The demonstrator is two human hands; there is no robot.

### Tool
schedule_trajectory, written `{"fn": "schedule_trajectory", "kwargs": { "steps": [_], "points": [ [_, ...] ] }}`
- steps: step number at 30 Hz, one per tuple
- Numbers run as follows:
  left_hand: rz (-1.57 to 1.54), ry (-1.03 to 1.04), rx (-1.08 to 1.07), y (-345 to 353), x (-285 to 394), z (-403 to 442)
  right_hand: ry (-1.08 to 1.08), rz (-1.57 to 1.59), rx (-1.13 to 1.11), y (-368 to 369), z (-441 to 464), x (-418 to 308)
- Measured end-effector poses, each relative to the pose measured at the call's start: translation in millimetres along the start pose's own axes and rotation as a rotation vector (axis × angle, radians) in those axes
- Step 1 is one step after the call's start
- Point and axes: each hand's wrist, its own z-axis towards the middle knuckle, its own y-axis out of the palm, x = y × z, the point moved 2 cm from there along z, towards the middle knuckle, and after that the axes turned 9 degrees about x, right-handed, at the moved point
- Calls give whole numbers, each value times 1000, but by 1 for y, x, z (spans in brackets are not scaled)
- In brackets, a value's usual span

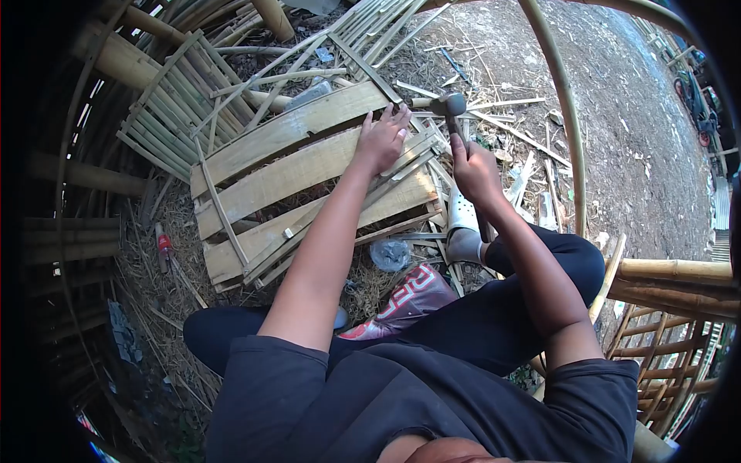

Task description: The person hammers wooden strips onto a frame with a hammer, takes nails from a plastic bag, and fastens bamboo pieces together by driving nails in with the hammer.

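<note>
My right hand (pixel 476 176) is wrapped round the handle of a hammer (pixel 450 105), whose dark head is up beyond the right end of a slatted wooden panel (pixel 297 158). My left hand (pixel 382 140) lies on that panel near its right end, fingers stretched out over the boards. Wide pale planks make up the panel, with gaps between them. A thin crosspiece (pixel 222 204) runs across its left part, and narrow strips lie along its near side. Whether a nail is under my left fingertips is too small to tell.
Bamboo slat frames (pixel 181 104) lie at the upper left. A curved bamboo pole (pixel 567 100) rises at the right. Below the panel are a clear plastic bag (pixel 390 254) and a printed sack (pixel 413 301). A red-labelled bottle (pixel 163 245) lies at the left. Wood scraps litter the ground.
</note>
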Motion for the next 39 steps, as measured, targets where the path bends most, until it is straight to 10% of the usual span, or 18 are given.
{"fn": "schedule_trajectory", "kwargs": {
  "steps": [3, 6, 10, 39],
  "points": [
    [-43, -12, 17, 4, -4, 2, -146, 168, 144, -3, -9, -9],
    [63, 57, 29, 6, -5, 2, 75, -211, -134, 28, 4, 24],
    [53, 33, 25, 7, -6, 1, 317, 118, -117, 7, 13, 21],
    [-58, 36, 58, 10, -14, 2, 4, -210, -210, 17, -5, 21]
  ]
}}
